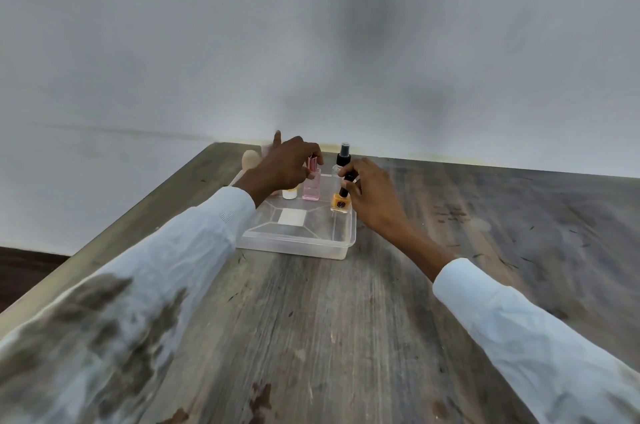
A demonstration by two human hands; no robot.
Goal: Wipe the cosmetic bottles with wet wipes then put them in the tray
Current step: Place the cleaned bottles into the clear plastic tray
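Head view: our clear tray (341, 245) holds the bottles. Our left hand (287, 165) pinches the pink bottle (311, 186); our right hand (372, 195) grips the yellow polish bottle (340, 204) by its cap, near the rim, where it could tip.

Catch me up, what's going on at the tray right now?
A person in white sleeves is working over a clear plastic tray on a wooden table. The left hand pinches the cap of a pink bottle standing in the tray, and the right hand holds the black cap of a yellow nail polish bottle at the tray's right side. A spray bottle stands behind. No wipe is visible.
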